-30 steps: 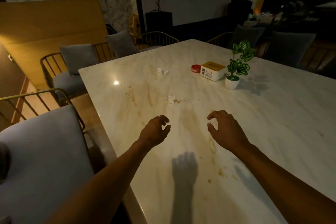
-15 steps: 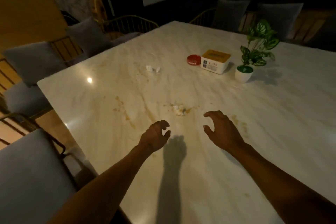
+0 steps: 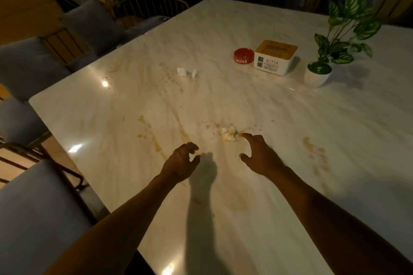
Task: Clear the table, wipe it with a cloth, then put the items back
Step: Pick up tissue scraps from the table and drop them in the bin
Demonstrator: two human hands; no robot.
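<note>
Both hands reaching further over the table (image 3: 245, 100) than before. Right hand (image 3: 260, 158) nearing the soiled tissue (image 3: 228, 135); left hand (image 3: 182, 162) trailing. Fingers loosely curled, gripping nothing.

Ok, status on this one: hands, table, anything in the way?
Left hand empty, right hand reaching the near tissue wad. Table stained, not cleared. Ashtray, tissue box, plant still on it.

Grey-cushioned chairs (image 3: 29, 67) with gold wire backs ring the room. Dim light; a wooden panel (image 3: 24, 2) stands at left.
</note>
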